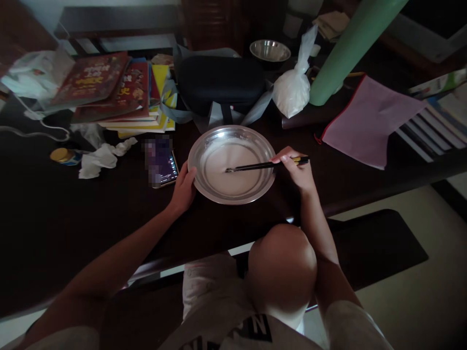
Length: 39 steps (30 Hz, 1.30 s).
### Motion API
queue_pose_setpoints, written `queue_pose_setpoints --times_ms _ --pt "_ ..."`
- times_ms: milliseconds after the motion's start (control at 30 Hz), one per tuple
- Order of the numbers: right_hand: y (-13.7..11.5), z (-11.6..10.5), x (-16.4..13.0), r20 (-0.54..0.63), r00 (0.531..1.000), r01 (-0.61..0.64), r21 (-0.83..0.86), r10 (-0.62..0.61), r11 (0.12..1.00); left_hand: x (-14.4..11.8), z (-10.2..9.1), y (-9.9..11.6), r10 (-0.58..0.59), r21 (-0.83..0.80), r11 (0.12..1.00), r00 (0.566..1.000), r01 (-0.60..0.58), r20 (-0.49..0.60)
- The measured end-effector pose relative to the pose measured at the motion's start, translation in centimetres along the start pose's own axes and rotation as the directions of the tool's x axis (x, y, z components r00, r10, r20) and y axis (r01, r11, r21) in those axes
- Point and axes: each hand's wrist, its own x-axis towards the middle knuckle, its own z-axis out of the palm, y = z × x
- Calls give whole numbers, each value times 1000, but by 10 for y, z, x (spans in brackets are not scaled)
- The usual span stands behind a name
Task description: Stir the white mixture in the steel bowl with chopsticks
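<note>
A round metal plate (pixel 204 187) sits on the dark table in front of me, holding a thin white liquid or batter. My left hand (pixel 183 187) grips the plate's left rim. My right hand (pixel 296 171) is closed on a pair of dark chopsticks (pixel 255 166), whose tips rest in the white mixture near the plate's middle.
A phone (pixel 162 163) lies just left of the plate, with crumpled tissue (pixel 102 158) and a small jar (pixel 63 155) farther left. Behind are stacked books (pixel 120 92), a black case (pixel 219 82), a white tied bag (pixel 294 90), a metal bowl (pixel 270 51), a green roll (pixel 350 48), a pink pouch (pixel 368 119).
</note>
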Motion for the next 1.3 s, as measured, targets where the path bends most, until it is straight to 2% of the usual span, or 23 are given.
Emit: queue_pose_setpoints --times_ms 167,333,500,633,800,867,967,1033,1133,1300 --pt "-1 0 0 -122 991 -50 12 51 999 0 0 -1 7 -11 1000 1000 -7 11" --pt "-1 1 1 -1 1000 -22 -42 22 999 0 0 -1 22 -2 1000 1000 -22 13" --pt "-1 0 0 -121 992 -47 4 47 999 0 0 0 12 16 1000 1000 -12 18" --pt "0 0 0 -6 999 -31 -22 31 999 0 1 1 10 2 1000 1000 -10 12" --pt "-1 -1 0 -113 992 -50 -17 48 999 0 1 0 13 2 1000 1000 -13 3" --pt "-1 0 0 -89 994 -58 -2 58 998 0 1 -1 13 10 1000 1000 -13 18" --pt "-1 1 0 10 1000 -14 -17 14 1000 0 0 -1 16 8 1000 1000 -16 4" --pt "0 1 0 -10 1000 4 -30 -5 1000 0 1 -1 15 -1 1000 1000 -15 -7" --pt "0 -1 0 -109 994 -27 -23 24 999 0 1 0 17 -1 1000 1000 -17 8" --pt "0 0 0 -1 1000 7 -55 -7 998 -1 0 0 4 -11 1000 1000 -4 4"
